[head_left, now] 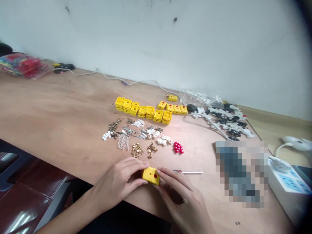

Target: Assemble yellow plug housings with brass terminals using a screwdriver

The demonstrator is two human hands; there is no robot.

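Observation:
At the table's front edge, a small yellow plastic casing (pixel 150 175) with a red button and a small hole on top sits between my hands. My left hand (pixel 119 178) pinches its left side between thumb and fingers. On its right side, the fingertips of my right hand (pixel 182 195) close on the edge; its thumb is partly hidden below. Just beyond my right hand lies a screwdriver (pixel 192 172), its handle partly covered. Past my hands are brass pieces (pixel 136 150), red buttons (pixel 178 148), clear plastic pieces (pixel 123 142) and cream-coloured parts (pixel 164 140).
Stacked yellow half-casings (pixel 146 112) form a row, with several closed yellow casings (pixel 173 108) behind. Screws (pixel 114 125), metal strips (pixel 129 130) and white caps (pixel 107 135) lie nearer. A white-and-black parts pile (pixel 226 120) and a power strip (pixel 290 177) are at right.

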